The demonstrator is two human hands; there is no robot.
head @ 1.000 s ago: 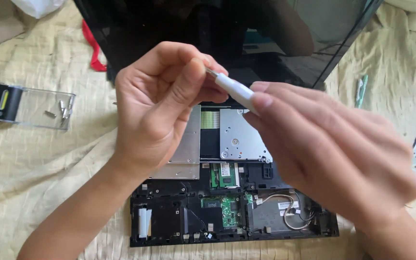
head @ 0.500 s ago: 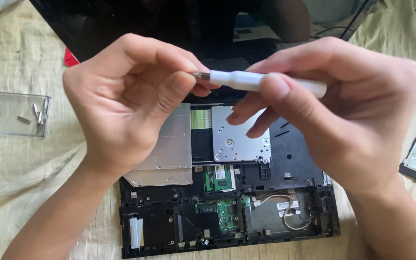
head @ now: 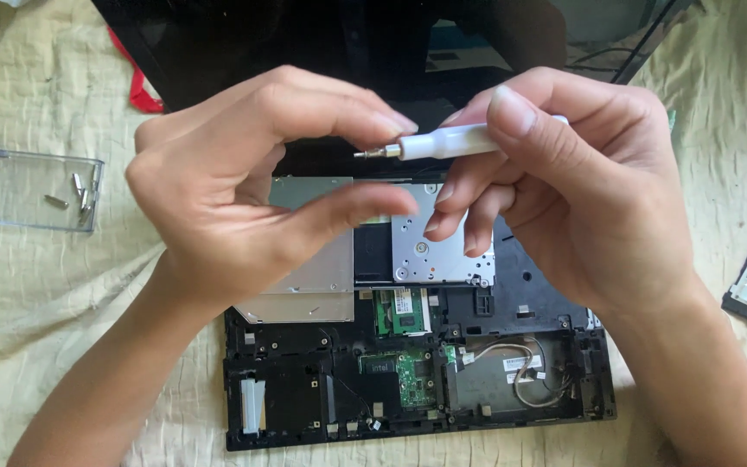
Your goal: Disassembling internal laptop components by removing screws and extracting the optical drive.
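While poised over opened laptop [head: 417, 380]: right hand [head: 581, 199] gripping white screwdriver [head: 451, 143], tip leftward; left hand [head: 244, 199] released, fingers curled near tip. Screw tray [head: 36, 190] at cloth's left edge.

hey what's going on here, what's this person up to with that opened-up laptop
A person holds a small white screwdriver in the right hand, its metal tip pointing toward the left hand, whose fingers curl open just beside the tip. Below lies an opened black laptop base showing a green circuit board and silver drive covers. A clear plastic tray with loose screws sits to the left on the cloth.
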